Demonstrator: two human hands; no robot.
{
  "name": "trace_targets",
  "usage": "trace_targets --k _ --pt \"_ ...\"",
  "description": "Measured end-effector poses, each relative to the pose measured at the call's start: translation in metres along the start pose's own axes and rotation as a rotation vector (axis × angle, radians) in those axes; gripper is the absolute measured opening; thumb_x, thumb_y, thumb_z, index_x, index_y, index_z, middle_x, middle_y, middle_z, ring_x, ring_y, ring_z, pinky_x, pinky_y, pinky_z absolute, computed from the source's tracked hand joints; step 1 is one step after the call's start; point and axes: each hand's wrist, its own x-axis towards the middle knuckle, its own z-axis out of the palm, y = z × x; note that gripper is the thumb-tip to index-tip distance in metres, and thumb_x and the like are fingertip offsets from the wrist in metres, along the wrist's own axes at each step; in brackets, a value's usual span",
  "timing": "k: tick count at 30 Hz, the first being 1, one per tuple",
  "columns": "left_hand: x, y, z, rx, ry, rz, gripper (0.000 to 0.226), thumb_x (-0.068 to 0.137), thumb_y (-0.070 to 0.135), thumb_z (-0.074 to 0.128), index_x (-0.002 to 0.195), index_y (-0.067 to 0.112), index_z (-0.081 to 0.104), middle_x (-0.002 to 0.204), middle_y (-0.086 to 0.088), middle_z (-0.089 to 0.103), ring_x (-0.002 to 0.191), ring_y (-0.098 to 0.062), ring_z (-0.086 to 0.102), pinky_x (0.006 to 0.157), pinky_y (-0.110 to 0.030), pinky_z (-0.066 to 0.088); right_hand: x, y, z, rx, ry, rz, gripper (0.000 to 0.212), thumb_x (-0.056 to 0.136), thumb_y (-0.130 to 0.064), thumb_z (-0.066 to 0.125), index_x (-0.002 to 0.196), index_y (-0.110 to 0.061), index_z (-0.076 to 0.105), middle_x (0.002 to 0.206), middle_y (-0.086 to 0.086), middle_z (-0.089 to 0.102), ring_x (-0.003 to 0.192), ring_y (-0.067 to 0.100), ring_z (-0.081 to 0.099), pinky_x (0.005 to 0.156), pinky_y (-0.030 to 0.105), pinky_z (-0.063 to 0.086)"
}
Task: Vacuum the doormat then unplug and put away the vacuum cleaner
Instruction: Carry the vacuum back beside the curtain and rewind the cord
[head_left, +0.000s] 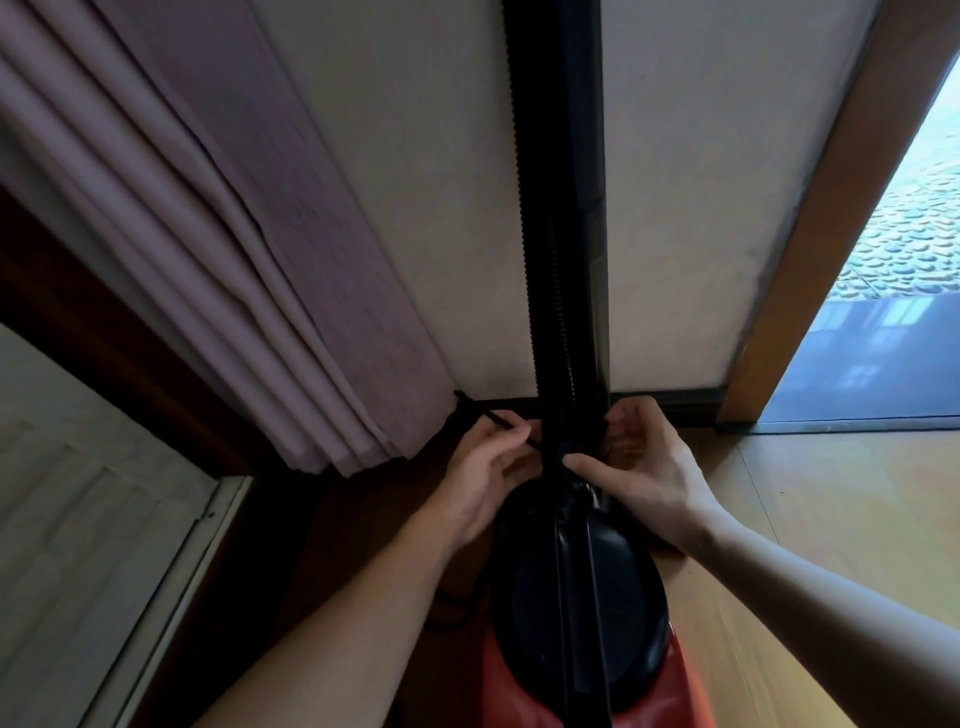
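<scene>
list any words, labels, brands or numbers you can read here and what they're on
No text can be read: the vacuum cleaner, its cord, the curtain and the wall show no legible word, label, brand or number in this dim, blurred view.

What we can't make out around the vacuum cleaner (576, 613) and the two hands

The bottom edge cuts the vacuum cleaner's red body, so we don't see its base. The hose (535, 234) leaves through the top edge, upper end unseen. The left hand (483, 483) pinches a thin cord (500, 420) whose far end slips behind the curtain (234, 260) (where it leads is hidden). The right hand (649, 478) has its fingertips tucked behind the hose, so we can't tell whether it grips anything. Dark loops left of the body are too dim for us to identify. Both forearms are cropped by the frame edges. The ground outside (904, 234) is blurred.
</scene>
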Motion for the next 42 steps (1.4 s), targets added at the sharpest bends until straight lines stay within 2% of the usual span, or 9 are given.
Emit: trace_targets --k 7,15,19,22,27,30,35,40,42 --pt "-0.03 0.034 -0.002 0.124 0.071 0.084 0.029 0.073 0.01 0.063 0.096 0.013 0.045 0.11 -0.014 0.069 0.11 -0.025 0.068 0.093 -0.035 0.051 0.001 0.005 -0.009 -0.004 -0.048 -0.099 0.068 0.059 -0.059 0.088 0.11 -0.033 0.053 0.11 -0.009 0.061 0.1 0.004 0.06 0.08 0.018 0.047" --pt "-0.094 0.095 0.022 0.052 0.147 0.013 0.016 0.078 0.01 0.058 0.084 0.019 0.046 0.091 -0.008 0.07 0.096 -0.031 0.07 0.095 -0.045 0.048 -0.012 -0.018 -0.018 0.066 -0.061 -0.061 0.062 0.064 -0.059 0.087 0.109 -0.031 0.054 0.11 -0.003 0.063 0.1 0.013 0.063 0.087 0.036 0.055" --pt "-0.138 0.105 0.036 0.044 0.216 -0.007 0.013 0.078 0.013 0.058 0.083 0.019 0.048 0.088 -0.007 0.068 0.089 -0.028 0.07 0.093 -0.044 0.049 -0.043 -0.036 -0.021 0.105 -0.001 -0.069 0.065 0.064 -0.066 0.079 0.112 -0.029 0.055 0.11 -0.005 0.059 0.102 0.009 0.061 0.091 0.036 0.054" --pt "-0.169 0.102 0.036 0.119 0.194 -0.005 0.008 0.087 0.021 0.059 0.083 0.021 0.053 0.085 -0.006 0.066 0.08 -0.023 0.068 0.088 -0.044 0.05 -0.055 -0.046 -0.03 0.087 -0.002 -0.139 0.061 0.069 -0.067 0.072 0.113 -0.028 0.055 0.109 -0.006 0.06 0.103 0.008 0.061 0.092 0.039 0.054" --pt "-0.222 0.062 0.029 0.219 0.188 -0.062 0.032 0.094 0.043 0.046 0.087 0.014 0.055 0.084 -0.01 0.063 0.079 -0.026 0.065 0.087 -0.043 0.053 -0.061 -0.057 -0.039 -0.005 -0.06 -0.26 0.055 0.076 -0.063 0.065 0.113 -0.024 0.055 0.11 0.003 0.064 0.099 0.017 0.066 0.092 0.047 0.054" --pt "-0.261 0.036 0.034 0.214 0.224 -0.1 0.03 0.096 0.037 0.047 0.095 0.009 0.058 0.086 -0.011 0.066 0.086 -0.031 0.069 0.093 -0.044 0.052 -0.071 -0.087 -0.047 -0.068 -0.104 -0.316 0.054 0.075 -0.062 0.063 0.114 -0.026 0.056 0.108 0.005 0.064 0.097 0.015 0.065 0.092 0.04 0.054" --pt "-0.314 0.014 0.037 0.319 0.304 -0.18 0.032 0.101 0.026 0.049 0.097 -0.001 0.065 0.08 -0.013 0.068 0.087 -0.038 0.073 0.085 -0.035 0.057 -0.118 -0.115 -0.044 -0.117 -0.175 -0.388 0.048 0.08 -0.054 0.066 0.116 -0.024 0.058 0.106 -0.003 0.063 0.099 0.007 0.063 0.089 0.027 0.05" --pt "-0.339 -0.025 0.037 0.401 0.126 -0.438 0.031 0.098 0.031 0.055 0.111 0.005 0.063 0.086 -0.005 0.072 0.092 -0.03 0.074 0.098 -0.039 0.05 -0.161 -0.092 -0.052 -0.438 -0.387 -0.525 0.049 0.084 -0.052 0.068 0.124 -0.026 0.054 0.112 -0.009 0.056 0.103 -0.002 0.055 0.085 0.011 0.041" --pt "-0.345 -0.038 0.038 0.424 0.023 -0.541 0.031 0.096 0.035 0.058 0.111 0.008 0.061 0.088 -0.005 0.073 0.089 -0.023 0.074 0.095 -0.039 0.047 -0.163 -0.101 -0.068 -0.513 -0.438 -0.542 0.051 0.085 -0.048 0.07 0.127 -0.022 0.055 0.112 -0.005 0.057 0.101 0.002 0.056 0.086 0.014 0.045"
